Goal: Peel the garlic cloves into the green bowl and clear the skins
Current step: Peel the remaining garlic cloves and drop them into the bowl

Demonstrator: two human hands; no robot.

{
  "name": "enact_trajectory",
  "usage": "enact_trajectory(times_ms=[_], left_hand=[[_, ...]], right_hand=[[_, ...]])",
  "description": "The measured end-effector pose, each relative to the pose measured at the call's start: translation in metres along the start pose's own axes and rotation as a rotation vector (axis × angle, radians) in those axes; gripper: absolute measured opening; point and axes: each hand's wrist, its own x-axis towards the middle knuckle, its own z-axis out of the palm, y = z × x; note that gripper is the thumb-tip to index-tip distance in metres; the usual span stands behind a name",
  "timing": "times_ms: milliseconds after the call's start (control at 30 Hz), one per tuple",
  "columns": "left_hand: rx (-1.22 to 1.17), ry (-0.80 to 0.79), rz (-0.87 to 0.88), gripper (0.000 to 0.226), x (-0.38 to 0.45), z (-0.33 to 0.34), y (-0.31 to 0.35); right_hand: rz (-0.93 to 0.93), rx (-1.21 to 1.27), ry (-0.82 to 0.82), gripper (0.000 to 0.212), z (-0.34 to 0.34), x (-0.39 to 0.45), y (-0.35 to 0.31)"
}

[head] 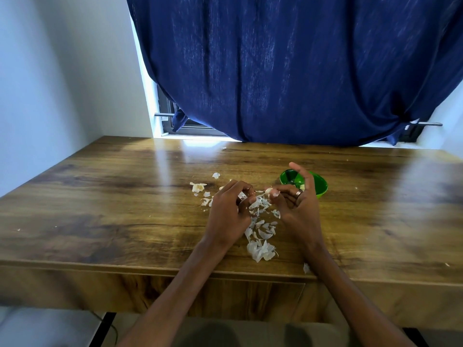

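Glossy wood, shiny plastic, papery skins.
The table (125,196) shows polished wood grain catching window glare; the green bowl (322,186) gleams like smooth plastic; garlic skins (260,249) look thin, papery; the curtain (288,71) is matt woven cloth.

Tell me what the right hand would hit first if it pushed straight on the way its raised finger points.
Likely the green bowl: the right hand, pinching a garlic clove, points its raised finger away across the table, over the bowl. Depth is unclear, so it might pass above the rim.

Bowl (318,186) on table (112,196), right of centre, just behind right hand (298,209). Left hand (230,209) left of right hand, clove (268,190) between their fingertips. Skins (260,236) on table under and between hands. Curtain (300,71) behind table.
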Motion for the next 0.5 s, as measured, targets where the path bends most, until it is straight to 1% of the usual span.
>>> enact_trajectory(times_ms=[200, 300, 400, 467, 500], left_hand=[[-0.039, -0.047, -0.064, 0.013, -0.0010, -0.0005, 0.0020], [-0.042, -0.056, -0.069, 0.015, -0.0029, -0.0028, 0.0048], [-0.008, 0.060, -0.065, 0.021, -0.0034, -0.0064, 0.0042], [0.041, 0.152, -0.023, 0.018, -0.0030, -0.0068, 0.0026], [0.050, 0.173, -0.004, 0.015, -0.0030, -0.0067, 0.0026]], right_hand=[[0.084, 0.174, -0.028, 0.067, 0.0025, -0.0025, -0.0050], [0.128, 0.168, -0.066, 0.067, 0.0032, -0.0021, -0.0042], [0.114, 0.112, -0.072, 0.069, 0.0034, -0.0017, -0.0009], [0.088, 0.057, -0.083, 0.071, 0.0039, -0.0022, 0.0004], [0.072, 0.033, -0.096, 0.072, 0.0043, -0.0027, 0.0005]])
